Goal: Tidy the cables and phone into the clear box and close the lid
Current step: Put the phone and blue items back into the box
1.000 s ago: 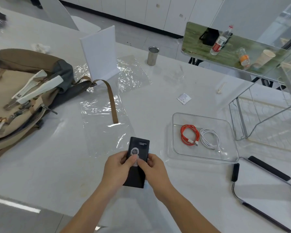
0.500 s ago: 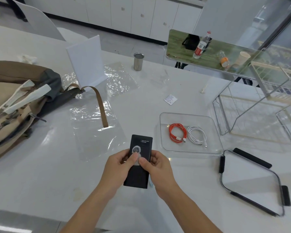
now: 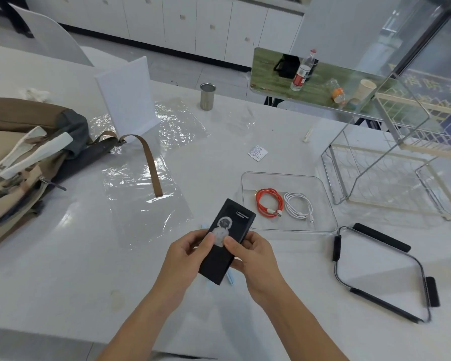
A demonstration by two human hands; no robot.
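Phone held in both hands, short of the clear box

The left hand (image 3: 186, 252) and right hand (image 3: 254, 259) both gripped the phone (image 3: 225, 239) above the counter (image 3: 63, 269); its long axis pointed up-right toward the clear box (image 3: 245, 182), which lay nearer the right hand and held the orange cable (image 3: 268, 203) and white cable (image 3: 298, 208), with the lid (image 3: 380, 272) beside it

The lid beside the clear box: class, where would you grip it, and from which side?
Probably by the two long black clips on opposite edges of the lid, coming from above: it lies flat on the table, so the hands cannot get beneath it.
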